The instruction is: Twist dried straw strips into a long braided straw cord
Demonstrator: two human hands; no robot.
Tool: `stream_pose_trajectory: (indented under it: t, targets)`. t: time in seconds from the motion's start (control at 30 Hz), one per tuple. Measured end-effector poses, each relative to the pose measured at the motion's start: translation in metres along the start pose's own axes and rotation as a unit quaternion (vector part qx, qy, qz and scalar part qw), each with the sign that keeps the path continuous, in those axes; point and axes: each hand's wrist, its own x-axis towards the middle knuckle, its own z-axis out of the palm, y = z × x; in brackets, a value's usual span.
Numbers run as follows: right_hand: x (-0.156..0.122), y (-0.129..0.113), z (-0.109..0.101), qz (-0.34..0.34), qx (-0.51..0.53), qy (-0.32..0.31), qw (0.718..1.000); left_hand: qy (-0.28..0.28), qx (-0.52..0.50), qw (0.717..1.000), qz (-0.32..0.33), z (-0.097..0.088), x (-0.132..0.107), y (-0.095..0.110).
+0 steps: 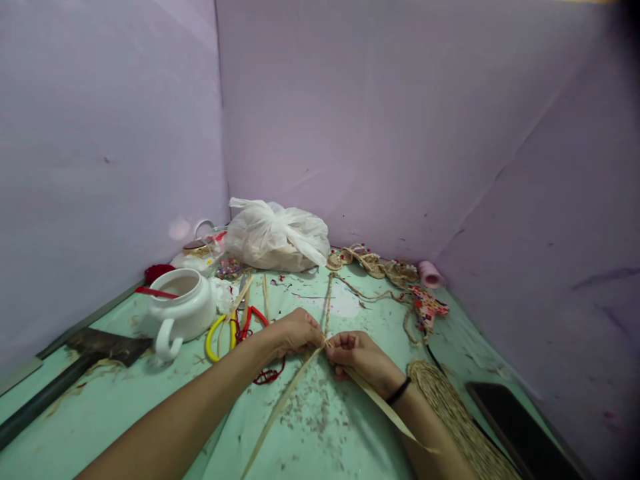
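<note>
My left hand [296, 331] and my right hand [361, 353] meet at the middle of a green table [125, 413]. Both pinch the near end of a thin braided straw cord [328, 303] that runs away toward the back. Loose flat straw strips [280, 407] trail from the pinch toward me, one passing under my right wrist. A black band sits on my right wrist.
A white jug [181, 311] with a red stick, yellow and red handled scissors [231, 328], a white plastic bag [277, 235], braided pieces [380, 267], a pink spool [429, 274], a coil of braid [453, 407], a dark phone [520, 430] and a cleaver [70, 367] lie around. Purple walls enclose the table.
</note>
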Motion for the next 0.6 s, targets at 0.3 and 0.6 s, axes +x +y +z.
stream_pose_trajectory:
  t: [0.3, 0.6]
  targets:
    - [-0.001, 0.002, 0.001, -0.010, 0.007, 0.008, 1.000, -0.003, 0.008, 1.000, 0.010, 0.000, 0.001, -0.002]
    - [0.001, -0.004, 0.015, -0.006, -0.058, 0.101, 0.993, 0.037, 0.059, 0.997, 0.042, 0.001, 0.000, 0.000]
